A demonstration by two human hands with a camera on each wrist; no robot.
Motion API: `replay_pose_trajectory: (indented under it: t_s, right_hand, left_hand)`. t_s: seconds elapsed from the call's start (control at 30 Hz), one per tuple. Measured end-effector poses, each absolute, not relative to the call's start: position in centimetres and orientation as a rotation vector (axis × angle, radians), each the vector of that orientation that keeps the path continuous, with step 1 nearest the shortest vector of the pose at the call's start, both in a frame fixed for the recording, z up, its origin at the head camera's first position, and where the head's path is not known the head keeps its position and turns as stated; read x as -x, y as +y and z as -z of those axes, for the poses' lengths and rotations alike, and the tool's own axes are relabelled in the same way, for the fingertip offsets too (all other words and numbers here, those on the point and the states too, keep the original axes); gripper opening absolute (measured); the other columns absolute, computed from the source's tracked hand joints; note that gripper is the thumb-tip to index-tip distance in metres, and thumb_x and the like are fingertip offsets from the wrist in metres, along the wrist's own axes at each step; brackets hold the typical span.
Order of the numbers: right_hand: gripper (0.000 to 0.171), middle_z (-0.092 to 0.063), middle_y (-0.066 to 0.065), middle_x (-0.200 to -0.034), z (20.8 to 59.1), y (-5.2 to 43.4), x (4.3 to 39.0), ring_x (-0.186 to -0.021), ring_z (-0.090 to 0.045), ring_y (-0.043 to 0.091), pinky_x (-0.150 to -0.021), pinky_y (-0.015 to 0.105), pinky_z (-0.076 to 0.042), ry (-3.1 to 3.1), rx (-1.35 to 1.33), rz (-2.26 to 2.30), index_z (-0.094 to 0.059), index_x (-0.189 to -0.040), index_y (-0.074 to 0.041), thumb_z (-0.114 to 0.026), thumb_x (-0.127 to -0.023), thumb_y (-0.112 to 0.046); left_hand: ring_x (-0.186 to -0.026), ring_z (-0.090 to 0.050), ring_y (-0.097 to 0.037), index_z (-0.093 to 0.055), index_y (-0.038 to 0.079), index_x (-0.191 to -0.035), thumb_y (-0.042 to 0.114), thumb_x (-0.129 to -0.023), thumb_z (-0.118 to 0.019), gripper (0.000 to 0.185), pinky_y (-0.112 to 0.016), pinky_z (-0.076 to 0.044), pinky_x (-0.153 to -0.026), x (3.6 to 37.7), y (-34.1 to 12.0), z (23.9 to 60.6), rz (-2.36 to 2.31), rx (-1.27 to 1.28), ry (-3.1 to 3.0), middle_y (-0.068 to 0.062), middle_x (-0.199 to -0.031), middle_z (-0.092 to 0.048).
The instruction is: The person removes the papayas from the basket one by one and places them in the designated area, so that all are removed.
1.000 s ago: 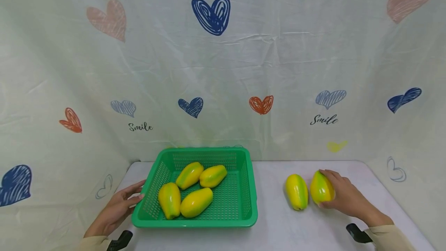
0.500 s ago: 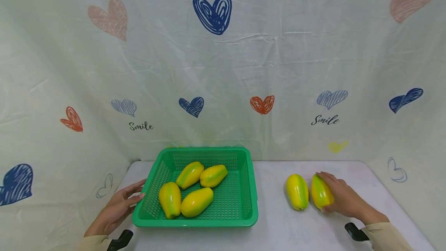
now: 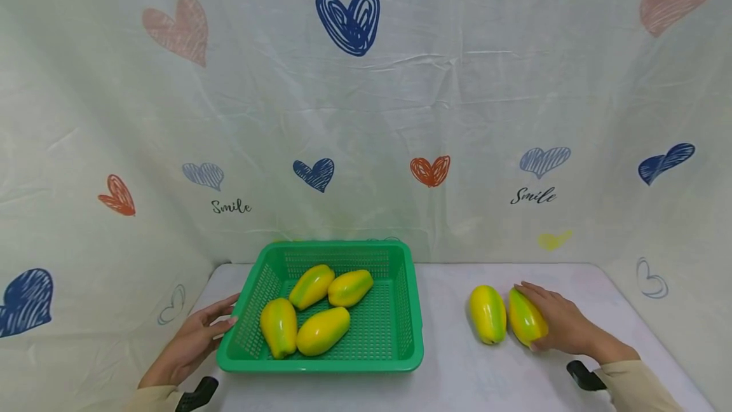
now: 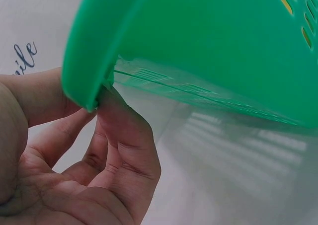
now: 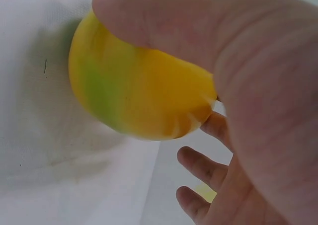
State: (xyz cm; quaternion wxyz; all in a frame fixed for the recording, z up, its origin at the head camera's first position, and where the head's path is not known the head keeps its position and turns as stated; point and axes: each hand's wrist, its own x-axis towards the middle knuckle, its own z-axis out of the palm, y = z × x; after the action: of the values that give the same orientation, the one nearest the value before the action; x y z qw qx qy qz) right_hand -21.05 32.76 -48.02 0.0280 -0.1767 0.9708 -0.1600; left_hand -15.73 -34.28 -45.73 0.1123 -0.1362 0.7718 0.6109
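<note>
My right hand (image 3: 556, 324) grips a yellow-green papaya (image 3: 521, 324) on the white table, thumb on its near side and fingers over its far end. In the right wrist view the thumb (image 5: 164, 21) crosses the papaya (image 5: 134, 96). A second papaya (image 3: 487, 314) lies just left of it, almost touching. My left hand (image 3: 191, 342) rests with relaxed fingers against the left rim of a green plastic basket (image 3: 408, 310). Its fingers (image 4: 124, 135) touch under the basket rim (image 4: 94, 51). Several papayas (image 3: 320, 330) lie inside the basket.
The white table (image 3: 457, 374) is backed and flanked by a cloth printed with hearts (image 3: 349, 21). Black wrist camera mounts (image 3: 583, 375) show at the bottom edge near both sleeves. Bare table lies between the basket and the two loose papayas.
The right hand has tipped its papaya down a little so it lies flatter beside the other one. The left hand and basket have not moved.
</note>
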Motion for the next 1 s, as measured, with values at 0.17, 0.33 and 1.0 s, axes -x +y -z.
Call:
replay_pose_trajectory:
  t_s: [0.17,0.33,1.0]
  right_hand:
    - [0.109,-0.046,0.034,-0.154,47.68,32.77,21.07,-0.13,-0.049,0.059,-0.102,0.079,-0.042,2.963,0.557,0.501,-0.047,-0.151,0.005,-0.103,-0.061,-0.02]
    - [0.109,-0.044,0.037,-0.154,47.27,32.72,21.09,-0.131,-0.047,0.061,-0.102,0.078,-0.043,2.933,0.568,0.527,-0.046,-0.151,0.007,-0.103,-0.062,-0.019]
    - [0.111,-0.039,0.038,-0.155,46.99,33.0,21.05,-0.13,-0.046,0.062,-0.101,0.078,-0.044,2.903,0.558,0.558,-0.043,-0.153,0.007,-0.102,-0.063,-0.016]
  left_hand:
    - [-0.1,-0.066,-0.018,-0.025,-0.004,-0.165,0.012,-0.108,-0.061,0.07,-0.032,-0.061,-0.088,15.79,-34.28,45.67,-1.792,0.408,2.265,-0.033,-0.156,-0.035]
    - [-0.101,-0.065,-0.017,-0.026,-0.003,-0.165,0.012,-0.107,-0.061,0.069,-0.032,-0.06,-0.089,15.84,-34.34,45.61,-1.794,0.409,2.263,-0.032,-0.154,-0.037]
    - [-0.1,-0.066,-0.017,-0.026,-0.003,-0.165,0.011,-0.108,-0.061,0.069,-0.032,-0.06,-0.088,15.8,-34.28,45.76,-1.786,0.418,2.272,-0.032,-0.155,-0.037]
